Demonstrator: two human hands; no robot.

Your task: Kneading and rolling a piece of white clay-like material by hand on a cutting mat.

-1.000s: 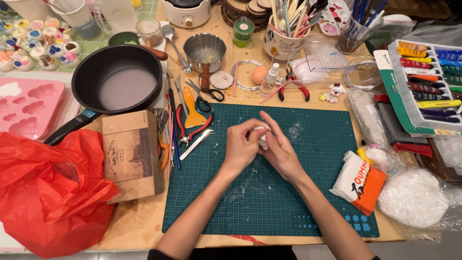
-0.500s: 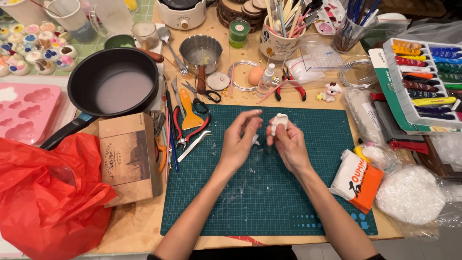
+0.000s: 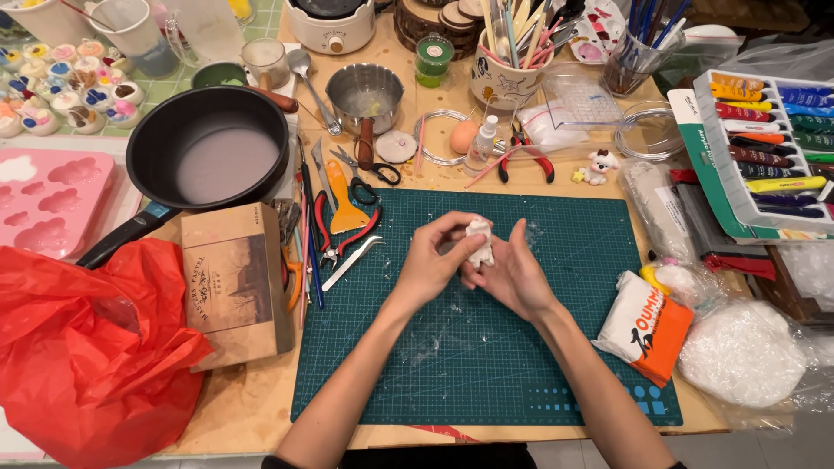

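White lump [image 3: 479, 243] sits between both hands above the green mat [image 3: 469, 347]. The left hand [image 3: 432, 263] pinches it with thumb and fingers from the left; the right hand [image 3: 512, 276] cradles it, fingers closed around its lower side. Pliers [image 3: 340, 243] lie just left of the mat.

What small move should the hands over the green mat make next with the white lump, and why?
Probably keep pinching and shaping: both the left hand and right hand grip the white lump above the cutting mat, and its outline looks uneven.
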